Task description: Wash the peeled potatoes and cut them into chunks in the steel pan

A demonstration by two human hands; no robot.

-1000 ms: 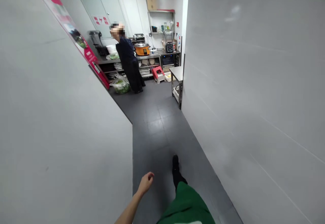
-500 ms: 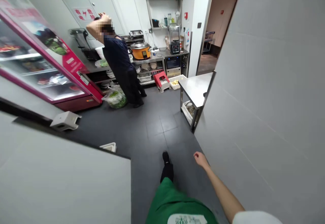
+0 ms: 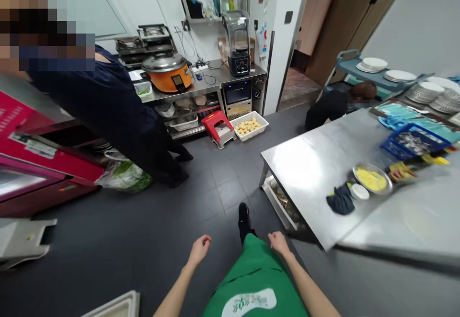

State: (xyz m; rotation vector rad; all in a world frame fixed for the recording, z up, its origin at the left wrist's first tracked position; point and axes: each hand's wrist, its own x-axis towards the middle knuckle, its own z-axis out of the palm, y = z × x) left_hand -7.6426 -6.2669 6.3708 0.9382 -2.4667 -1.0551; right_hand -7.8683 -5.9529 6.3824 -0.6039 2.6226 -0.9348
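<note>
My left hand [image 3: 200,250] hangs over the dark floor in front of me, its fingers curled in, with nothing showing in it. Beside the green apron [image 3: 240,283] that I wear, my right hand [image 3: 279,243] is also curled closed and appears to hold nothing. Neither hand touches any object. To the right of my right hand is the steel table [image 3: 291,164], the nearest furniture to it. A white crate [image 3: 278,207] with items in it stands under that table.
A person in dark clothes [image 3: 118,111] stands at left; another person [image 3: 327,108] crouches behind the table. On it are a bowl of yellow food [image 3: 372,179] and a blue basket [image 3: 413,142]. Ahead are a red stool [image 3: 215,124], a potato crate [image 3: 249,126] and an orange cooker [image 3: 168,75].
I have moved forward past the wall on my right, and the table and crouching person have come into sight. My left hand has entered view. The standing person is now closer, at left.
</note>
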